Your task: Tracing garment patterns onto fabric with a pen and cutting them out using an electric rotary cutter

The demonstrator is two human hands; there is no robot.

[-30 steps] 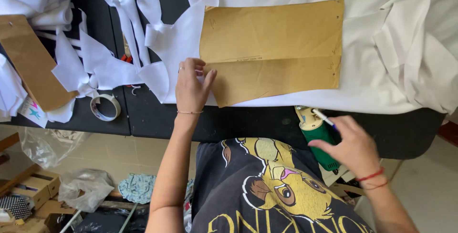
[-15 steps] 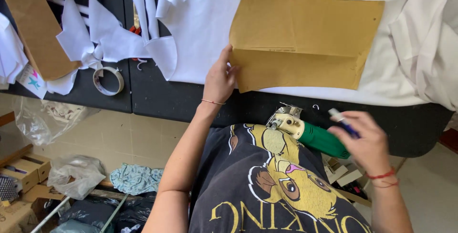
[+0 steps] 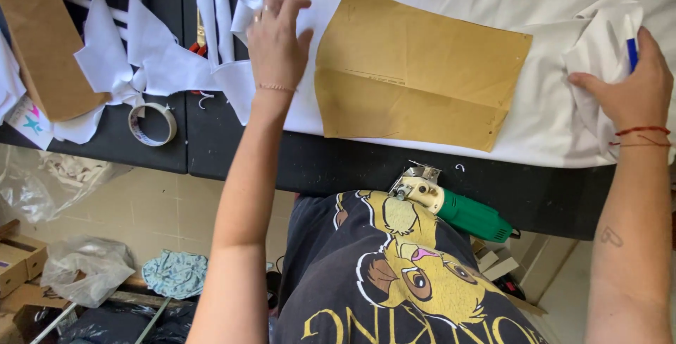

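**Both hands on the white cloth**

The white fabric [image 3: 493, 6] lies spread over the black bench [image 3: 352, 168], the brown paper pattern [image 3: 415, 76] flat on top. My left hand [image 3: 277, 41] rests fingers spread on the cloth's left edge, grip holding nothing. My right hand [image 3: 630, 87] bunches the cloth's right end, a blue pen [image 3: 631, 54] in the same grip. A tape roll [image 3: 152, 123] sits left, a green cutter [image 3: 458, 207] near my lap.

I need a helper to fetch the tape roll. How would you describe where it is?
On the black table, look left of the left hand, by the near edge. The tape roll lies flat below the white fabric scraps, the only ring there.
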